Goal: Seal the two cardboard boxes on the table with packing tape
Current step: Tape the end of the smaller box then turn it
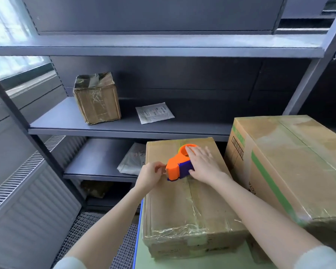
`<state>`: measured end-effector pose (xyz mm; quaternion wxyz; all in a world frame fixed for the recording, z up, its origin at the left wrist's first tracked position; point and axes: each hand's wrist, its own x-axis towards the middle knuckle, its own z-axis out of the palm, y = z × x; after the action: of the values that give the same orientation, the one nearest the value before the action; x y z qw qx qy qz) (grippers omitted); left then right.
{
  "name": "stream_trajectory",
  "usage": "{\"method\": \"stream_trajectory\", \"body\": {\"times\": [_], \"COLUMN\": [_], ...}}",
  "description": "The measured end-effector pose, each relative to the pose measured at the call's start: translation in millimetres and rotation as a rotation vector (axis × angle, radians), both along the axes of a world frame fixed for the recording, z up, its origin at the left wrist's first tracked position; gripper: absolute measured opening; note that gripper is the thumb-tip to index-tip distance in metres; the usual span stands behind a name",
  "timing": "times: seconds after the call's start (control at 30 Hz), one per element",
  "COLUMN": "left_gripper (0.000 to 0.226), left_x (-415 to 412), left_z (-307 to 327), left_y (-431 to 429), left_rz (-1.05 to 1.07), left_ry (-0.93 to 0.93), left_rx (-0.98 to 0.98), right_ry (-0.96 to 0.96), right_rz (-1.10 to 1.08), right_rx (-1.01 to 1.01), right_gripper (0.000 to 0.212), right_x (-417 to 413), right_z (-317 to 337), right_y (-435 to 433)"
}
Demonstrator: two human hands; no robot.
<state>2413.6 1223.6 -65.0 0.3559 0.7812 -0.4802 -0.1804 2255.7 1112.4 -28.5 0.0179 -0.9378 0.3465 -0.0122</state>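
Two cardboard boxes stand on the green bench [182,263]: the smaller box [184,206] in the lower centre of the frame and the larger box [291,167] at the right, very close beside it. The orange and purple tape dispenser [176,168] lies on top of the smaller box, on the far half of the lid, over the middle seam. Its long axis goes from lower left to upper right, at a slant to the seam, which runs from the bottom of the frame toward the top.

The left hand [150,175] is at the lower-left end of the dispenser, with curled fingers pinching it; whether the tape end is between them is not clear. The right hand [202,164] lies flat over the roll and the purple part, with fingers straight and a little spread. Both hands touch the tool. Glossy tape already shows along the near part of the seam and over the front edge.

Behind the bench is a dark metal shelf [66,121] with a small taped box [97,98] and a white envelope [154,112]. A radiator [27,191] is at the lower left.
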Motion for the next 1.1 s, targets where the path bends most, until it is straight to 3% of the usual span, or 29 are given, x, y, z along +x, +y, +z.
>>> {"method": "stream_trajectory", "body": {"times": [0.37,0.73,0.9,0.97,1.1], "left_gripper": [0.012,0.033,0.031,0.030,0.031], "left_x": [12,-16,-36,-45,-60], "left_z": [-4,19,38,41,38], "left_y": [27,82,109,121,153], "left_rz": [0.045,-0.038,-0.073,-0.036,0.000], "left_ry": [-0.020,0.060,0.411,0.451,0.404], "left_rx": [-0.010,-0.192,0.064,0.140,0.178], "right_ry": [0.007,-0.205,-0.248,-0.223,-0.200], "right_rz": [0.223,0.361,0.328,0.312,0.369], "right_rx": [-0.033,0.129,0.241,0.343,0.384], "right_gripper": [0.049,0.049,0.068,0.079,0.064], "right_x": [6,-39,-55,-59,-65], "right_z": [-12,12,32,36,37], "right_y": [3,53,79,89,102]}}
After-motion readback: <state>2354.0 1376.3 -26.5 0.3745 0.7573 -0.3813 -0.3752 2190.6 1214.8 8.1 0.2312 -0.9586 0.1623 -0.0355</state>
